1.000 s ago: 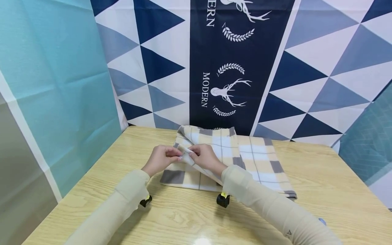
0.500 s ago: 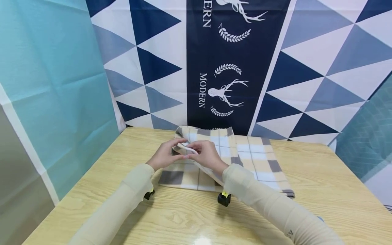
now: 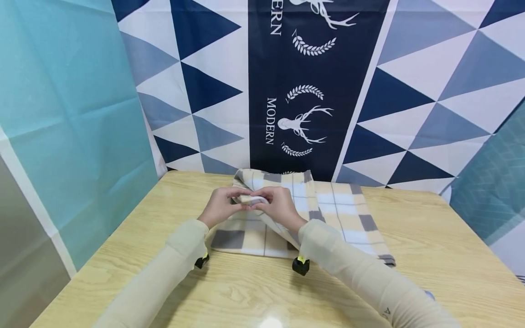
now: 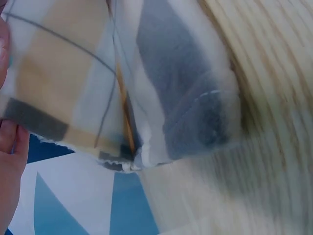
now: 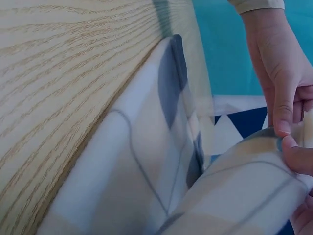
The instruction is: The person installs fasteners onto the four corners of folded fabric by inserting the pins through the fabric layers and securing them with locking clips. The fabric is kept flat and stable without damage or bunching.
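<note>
A plaid fleece blanket (image 3: 340, 209) in beige, white and grey lies partly folded toward the back of the table. My left hand (image 3: 220, 207) and right hand (image 3: 282, 206) pinch a raised, curled edge of its upper layer, thumbs almost meeting below it. The right wrist view catches the left hand (image 5: 283, 73) from the side, its thumb on the cloth, with the right thumb (image 5: 298, 155) beside it. In the left wrist view the blanket's grey, stitched corner (image 4: 200, 117) rests on the wood, and fingers (image 4: 10, 139) show at the left border.
The wooden table (image 3: 242, 291) ends at a patterned wall cloth (image 3: 213, 91), with a turquoise cloth (image 3: 82, 114) on the left. Black wrist devices (image 3: 301, 266) hang under the cuffs. A small blue object (image 3: 429, 295) peeks out beside the right sleeve.
My left hand has shifted slightly right, and its thumb has come up to the right thumb. The pinched edge has curled over between the hands; the rest of the blanket lies as before.
</note>
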`<state>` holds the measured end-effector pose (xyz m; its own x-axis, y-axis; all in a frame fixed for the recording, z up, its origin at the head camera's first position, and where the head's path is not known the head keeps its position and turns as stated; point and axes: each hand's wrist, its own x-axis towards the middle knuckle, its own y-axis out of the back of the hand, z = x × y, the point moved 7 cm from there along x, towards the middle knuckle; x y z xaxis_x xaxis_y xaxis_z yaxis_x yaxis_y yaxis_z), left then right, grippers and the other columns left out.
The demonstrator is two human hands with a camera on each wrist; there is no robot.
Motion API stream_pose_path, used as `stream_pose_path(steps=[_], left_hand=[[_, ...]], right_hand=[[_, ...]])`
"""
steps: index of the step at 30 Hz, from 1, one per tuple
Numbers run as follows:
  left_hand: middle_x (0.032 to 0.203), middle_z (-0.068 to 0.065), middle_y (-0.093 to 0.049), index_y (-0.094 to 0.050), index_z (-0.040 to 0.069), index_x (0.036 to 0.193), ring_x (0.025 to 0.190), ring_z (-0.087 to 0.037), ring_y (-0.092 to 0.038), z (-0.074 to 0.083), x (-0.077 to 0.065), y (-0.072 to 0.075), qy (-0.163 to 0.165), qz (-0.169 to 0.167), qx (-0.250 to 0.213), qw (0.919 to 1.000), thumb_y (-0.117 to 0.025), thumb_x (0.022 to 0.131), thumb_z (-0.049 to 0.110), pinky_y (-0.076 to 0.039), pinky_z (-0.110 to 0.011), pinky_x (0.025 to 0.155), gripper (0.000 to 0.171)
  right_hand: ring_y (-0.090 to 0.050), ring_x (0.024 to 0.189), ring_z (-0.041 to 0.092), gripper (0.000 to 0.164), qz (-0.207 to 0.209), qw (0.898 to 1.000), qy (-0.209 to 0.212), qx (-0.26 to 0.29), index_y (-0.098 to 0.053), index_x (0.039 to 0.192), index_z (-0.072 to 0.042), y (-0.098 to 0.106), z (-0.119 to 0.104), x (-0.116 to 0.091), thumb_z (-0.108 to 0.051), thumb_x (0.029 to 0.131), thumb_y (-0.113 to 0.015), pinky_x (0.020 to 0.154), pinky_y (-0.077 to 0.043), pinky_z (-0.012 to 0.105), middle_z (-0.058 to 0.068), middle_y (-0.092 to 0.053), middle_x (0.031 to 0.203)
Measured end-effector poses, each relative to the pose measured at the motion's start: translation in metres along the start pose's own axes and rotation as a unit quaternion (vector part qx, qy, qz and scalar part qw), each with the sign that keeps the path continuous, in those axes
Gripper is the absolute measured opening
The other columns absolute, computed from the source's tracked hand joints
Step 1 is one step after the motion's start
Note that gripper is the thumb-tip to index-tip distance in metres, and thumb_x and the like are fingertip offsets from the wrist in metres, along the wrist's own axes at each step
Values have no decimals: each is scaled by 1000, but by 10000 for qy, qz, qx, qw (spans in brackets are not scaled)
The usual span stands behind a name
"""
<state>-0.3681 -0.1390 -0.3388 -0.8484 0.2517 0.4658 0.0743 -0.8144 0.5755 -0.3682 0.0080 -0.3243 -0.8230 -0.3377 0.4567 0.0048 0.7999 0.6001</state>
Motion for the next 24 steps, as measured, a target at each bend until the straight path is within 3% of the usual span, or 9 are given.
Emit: stream_pose_path(steps=[7, 11, 16, 21, 24], left_hand=[[96, -10, -76, -77, 6, 96, 84, -18, -69, -6, -4, 2, 434, 456, -165, 9979, -80, 75, 9, -56, -40, 78, 21], [89, -11, -76, -77, 5, 90, 80, -15, -69, -10, -8, 2, 608, 557, -276, 9962, -81, 74, 10, -56, -36, 77, 17], [85, -11, -76, -75, 5, 93, 75, -10, -65, -10, -10, -1, 614, 513, -341, 9962, -81, 74, 9, -52, -34, 78, 20], [90, -16, -75, -73, 1, 102, 76, -11, -67, -8, -9, -3, 404, 484, -601, 9962, -80, 75, 6, -55, -42, 85, 29], [93, -19, -74, -72, -2, 104, 76, -4, -66, -10, -11, -2, 441, 592, -749, 9945, -79, 75, 4, -56, -43, 88, 31]], right_hand=[[-64, 73, 8, 17, 390, 9992, 12, 109, -78, 91, -8, -1, 5, -1, -10, 74, -81, 61, -48, 13, 9, -77, 91], [-68, 73, 12, 15, 352, 9992, 36, 164, -77, 89, -5, -5, 8, -2, -8, 75, -80, 63, -51, 13, 10, -76, 87], [-67, 76, 14, 15, 347, 9993, 156, -13, -77, 90, -5, -7, 7, -5, -7, 75, -80, 65, -51, 15, 9, -77, 88], [-68, 76, 14, 15, 538, 9973, 444, -219, -77, 92, -5, -7, 0, -9, -7, 77, -78, 64, -51, 16, 10, -76, 89], [-68, 75, 16, 15, 667, 9945, 758, -270, -76, 94, -3, -10, -6, -12, -4, 79, -76, 61, -52, 16, 11, -75, 89]])
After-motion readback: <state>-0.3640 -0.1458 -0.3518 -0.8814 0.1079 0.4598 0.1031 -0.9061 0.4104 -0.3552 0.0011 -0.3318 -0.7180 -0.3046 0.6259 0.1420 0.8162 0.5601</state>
